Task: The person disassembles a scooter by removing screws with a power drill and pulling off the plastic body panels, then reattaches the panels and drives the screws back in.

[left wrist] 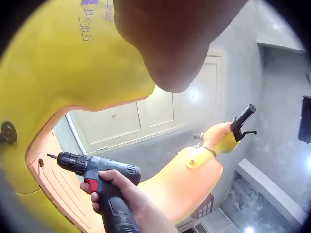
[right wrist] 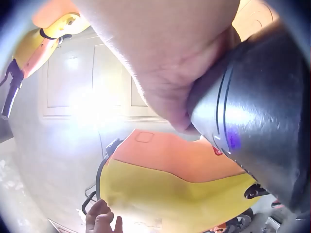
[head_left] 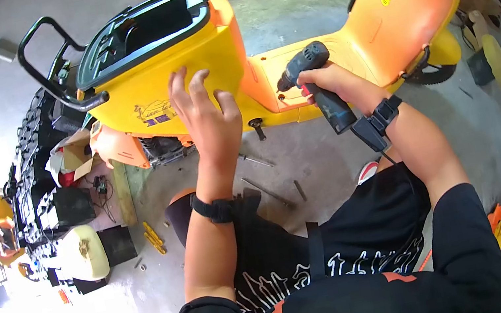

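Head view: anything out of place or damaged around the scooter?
Yes: the yellow scooter has its rear compartment open with no seat over it, and loose rods lie on the floor alongside, a possible trip hazard. I see no obvious spill or damage.

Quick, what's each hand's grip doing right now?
Left grip: open, fingers loosely bent, holding nothing.
Right grip: closed, holding the drill by its handle.

The right wrist view's edge is cutting off the drill; the left wrist view's top edge is cropping the left hand, the head view's the scooter.
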A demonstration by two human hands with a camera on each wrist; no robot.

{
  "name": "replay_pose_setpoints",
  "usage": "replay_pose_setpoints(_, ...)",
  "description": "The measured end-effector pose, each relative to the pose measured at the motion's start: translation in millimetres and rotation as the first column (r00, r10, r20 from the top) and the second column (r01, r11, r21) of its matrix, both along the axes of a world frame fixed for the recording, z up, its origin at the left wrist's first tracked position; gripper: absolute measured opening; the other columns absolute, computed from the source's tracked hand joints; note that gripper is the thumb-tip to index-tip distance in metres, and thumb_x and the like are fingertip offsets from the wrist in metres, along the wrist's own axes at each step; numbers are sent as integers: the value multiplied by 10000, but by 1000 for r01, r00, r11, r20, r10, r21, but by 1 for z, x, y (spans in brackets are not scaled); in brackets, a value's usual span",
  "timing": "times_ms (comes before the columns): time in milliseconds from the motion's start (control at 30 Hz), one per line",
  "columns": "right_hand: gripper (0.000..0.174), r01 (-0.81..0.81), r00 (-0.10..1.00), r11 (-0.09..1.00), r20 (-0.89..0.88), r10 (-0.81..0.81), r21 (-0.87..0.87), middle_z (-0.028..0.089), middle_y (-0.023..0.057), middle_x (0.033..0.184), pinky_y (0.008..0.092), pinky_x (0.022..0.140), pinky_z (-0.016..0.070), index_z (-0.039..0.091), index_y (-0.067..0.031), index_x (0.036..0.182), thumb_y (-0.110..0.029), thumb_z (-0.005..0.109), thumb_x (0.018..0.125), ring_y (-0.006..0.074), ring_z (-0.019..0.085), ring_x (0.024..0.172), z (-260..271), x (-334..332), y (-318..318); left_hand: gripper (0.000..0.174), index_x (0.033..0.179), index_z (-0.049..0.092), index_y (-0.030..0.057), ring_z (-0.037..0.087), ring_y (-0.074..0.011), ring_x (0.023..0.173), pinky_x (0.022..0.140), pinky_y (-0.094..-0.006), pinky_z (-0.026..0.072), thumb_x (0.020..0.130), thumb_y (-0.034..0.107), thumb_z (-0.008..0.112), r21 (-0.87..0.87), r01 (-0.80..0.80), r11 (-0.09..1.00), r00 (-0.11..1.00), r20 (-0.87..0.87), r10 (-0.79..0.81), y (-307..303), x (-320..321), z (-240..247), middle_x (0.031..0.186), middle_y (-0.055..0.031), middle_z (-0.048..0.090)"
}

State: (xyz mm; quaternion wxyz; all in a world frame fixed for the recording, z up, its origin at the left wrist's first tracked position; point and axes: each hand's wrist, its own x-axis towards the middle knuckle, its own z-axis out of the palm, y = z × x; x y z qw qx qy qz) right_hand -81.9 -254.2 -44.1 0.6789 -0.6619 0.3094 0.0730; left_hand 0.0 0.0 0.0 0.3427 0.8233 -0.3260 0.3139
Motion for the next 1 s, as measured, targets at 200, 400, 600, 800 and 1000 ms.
replay_pose_setpoints(200, 233, -100, 991, 991, -100, 91, -92, 655, 76, 773, 351, 567, 562, 654, -29, 1013, -223, 695, 891, 194, 654, 591, 5, -6, -2, 333, 1176, 616, 16, 493, -444, 1300, 1091, -503, 411, 844, -4, 623, -99, -79, 992, 985, -161, 62, 26, -48, -13, 1382, -245, 514)
replay_pose_setpoints(400, 213, -104, 991, 987, -92, 93, -119, 652, 84, 757, 351, 561, 555, 662, -12, 972, -198, 698, 875, 202, 650, 582, 3, -4, -4, 252, 1128, 642, 5, 560, -396, 1251, 1058, -443, 458, 880, -10, 604, -139, 19, 990, 990, -137, -39, 25, -43, -7, 1330, -202, 580)
replay_pose_setpoints(600, 241, -48, 992, 994, -124, 36, -97, 654, 76, 756, 343, 560, 549, 659, -11, 1030, -198, 695, 882, 191, 642, 576, 3, -4, -2, 201, 1083, 652, -1, 603, -377, 1188, 1029, -425, 474, 886, 15, 618, -196, 67, 978, 963, -245, -115, 17, -35, -10, 1268, -194, 622)
replay_pose_setpoints(800, 241, -55, 986, 989, -160, 33, -134, 662, 80, 780, 346, 559, 554, 661, -10, 1040, -189, 699, 884, 190, 647, 582, 10, -2, 2, 174, 1064, 655, -6, 618, -381, 1156, 1004, -420, 487, 899, 30, 614, -210, 56, 976, 948, -296, -118, 17, -24, -13, 1258, -194, 627)
replay_pose_setpoints(1000, 291, -100, 987, 962, -146, 64, -253, 670, 91, 823, 350, 565, 564, 666, -4, 1098, -190, 712, 880, 198, 660, 590, 1, -2, 8, 165, 1046, 670, -19, 650, -384, 1105, 977, -411, 506, 906, 35, 601, -263, -6, 965, 924, -371, -96, 27, -9, -9, 1218, -200, 655)
